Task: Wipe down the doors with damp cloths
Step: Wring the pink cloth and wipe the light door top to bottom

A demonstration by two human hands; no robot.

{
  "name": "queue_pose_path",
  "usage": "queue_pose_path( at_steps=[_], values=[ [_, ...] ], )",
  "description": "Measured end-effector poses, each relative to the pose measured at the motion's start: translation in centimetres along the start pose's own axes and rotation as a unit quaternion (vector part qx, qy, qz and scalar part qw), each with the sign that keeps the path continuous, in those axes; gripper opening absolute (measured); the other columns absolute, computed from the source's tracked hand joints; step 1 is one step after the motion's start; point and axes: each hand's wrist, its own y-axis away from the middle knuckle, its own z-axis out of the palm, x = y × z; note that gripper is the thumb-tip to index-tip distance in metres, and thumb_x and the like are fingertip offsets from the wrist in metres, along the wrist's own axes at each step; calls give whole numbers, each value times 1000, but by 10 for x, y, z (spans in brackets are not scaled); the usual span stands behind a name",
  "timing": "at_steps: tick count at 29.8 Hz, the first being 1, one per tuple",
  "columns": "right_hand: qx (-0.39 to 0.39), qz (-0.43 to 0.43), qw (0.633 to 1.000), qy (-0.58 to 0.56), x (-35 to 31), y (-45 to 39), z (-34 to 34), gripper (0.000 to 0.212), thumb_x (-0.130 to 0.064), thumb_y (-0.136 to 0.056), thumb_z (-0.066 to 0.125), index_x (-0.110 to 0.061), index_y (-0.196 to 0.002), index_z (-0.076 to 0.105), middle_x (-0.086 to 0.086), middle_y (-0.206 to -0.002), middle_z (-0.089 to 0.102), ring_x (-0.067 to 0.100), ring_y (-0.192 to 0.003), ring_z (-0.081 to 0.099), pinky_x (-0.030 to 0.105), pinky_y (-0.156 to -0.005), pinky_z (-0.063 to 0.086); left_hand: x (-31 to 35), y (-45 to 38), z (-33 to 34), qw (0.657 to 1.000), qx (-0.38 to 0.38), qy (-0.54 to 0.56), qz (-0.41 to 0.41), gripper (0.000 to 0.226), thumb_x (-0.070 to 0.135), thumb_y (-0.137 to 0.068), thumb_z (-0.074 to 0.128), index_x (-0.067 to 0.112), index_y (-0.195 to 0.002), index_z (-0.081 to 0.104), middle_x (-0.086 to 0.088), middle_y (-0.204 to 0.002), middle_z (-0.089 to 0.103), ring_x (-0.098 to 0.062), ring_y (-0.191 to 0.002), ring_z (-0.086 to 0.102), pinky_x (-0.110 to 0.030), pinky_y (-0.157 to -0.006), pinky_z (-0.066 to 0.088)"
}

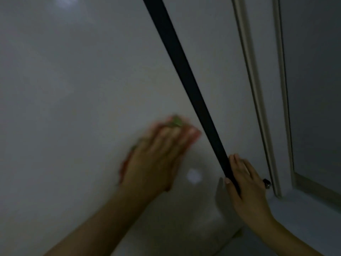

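Observation:
A pale glossy door [73,89] fills most of the dim head view. My left hand [158,156] lies flat against it with straight fingers, blurred by motion, pressing a cloth [176,121] of which only a green and reddish edge shows past the fingertips. My right hand [247,183] grips the door's dark edge [184,71], thumb on the near face and fingers wrapped over the far side.
A white frame with moulded strips [258,89] runs down the right side. A small dark latch or knob [267,182] sits just right of my right hand. A grey panel [313,71] lies beyond the frame.

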Motion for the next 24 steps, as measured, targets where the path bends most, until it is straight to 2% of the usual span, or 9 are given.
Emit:
queue_pose_path(
  at_steps=[3,6,10,13,15,17,19,22,24],
  values=[
    [-11,5,1000,-9,0,-1,1,61,-25,-97,46,-33,-142,6,-24,-146,1,3,-140,3,26,-112,4,-41,-30,-16,992,69,-27,-101,56,38,-101,30,14,-151,22,-11,-156,17,-31,-142,16,-45,-117,-2],
    [-1,1,1000,-25,0,0,2,59,-26,-96,46,-30,-142,10,-20,-148,7,3,-140,5,26,-112,4,-39,-72,-15,989,86,-30,-120,56,40,-104,20,13,-153,12,-15,-159,11,-29,-146,9,-46,-117,-1],
    [-6,1,999,-42,2,0,-3,54,-36,-92,36,-35,-141,12,-19,-149,12,4,-140,6,29,-114,6,13,-65,7,999,27,-23,-3,60,40,-100,29,15,-153,13,-12,-158,14,-27,-145,15,-45,-117,3],
    [-23,-7,999,-41,3,-1,-9,52,-40,-92,31,-39,-140,11,-21,-148,12,6,-142,6,30,-114,5,54,-21,18,993,-73,-32,90,73,44,-99,30,11,-150,-10,-16,-152,-18,-30,-141,-14,-48,-113,-16],
    [-40,-12,999,-23,8,-2,-11,53,-42,-93,29,-37,-141,8,-21,-150,7,7,-143,3,29,-115,3,59,-3,19,988,-100,-34,115,72,40,-101,27,10,-148,-20,-17,-149,-28,-31,-138,-23,-47,-110,-23],
    [-56,-18,998,-16,11,-1,-13,51,-46,-98,28,-36,-143,8,-20,-151,6,9,-145,2,31,-117,4,40,-4,14,992,-70,-28,98,74,38,-99,38,12,-151,-9,-15,-155,-15,-31,-145,-9,-44,-114,-15],
    [-56,-20,998,-33,12,-2,-14,50,-44,-99,30,-33,-144,11,-16,-153,11,13,-146,5,39,-118,10,13,-19,6,1000,9,-22,14,67,38,-97,43,13,-152,13,-11,-157,5,-30,-145,11,-44,-118,-4],
    [-37,-22,997,-58,12,-1,-12,47,-36,-100,33,-28,-143,18,-8,-153,21,16,-145,12,48,-116,19,-1,-32,6,996,48,-20,-77,56,37,-103,17,12,-153,10,-10,-157,-5,-29,-146,3,-44,-118,-9],
    [-24,-25,998,-58,15,0,-13,50,-31,-95,35,-25,-143,21,-7,-152,23,18,-143,15,48,-116,20,24,-26,15,1000,-17,-17,-14,57,34,-101,-1,11,-153,0,-15,-155,-18,-31,-145,-10,-46,-116,-14]
  ],
)
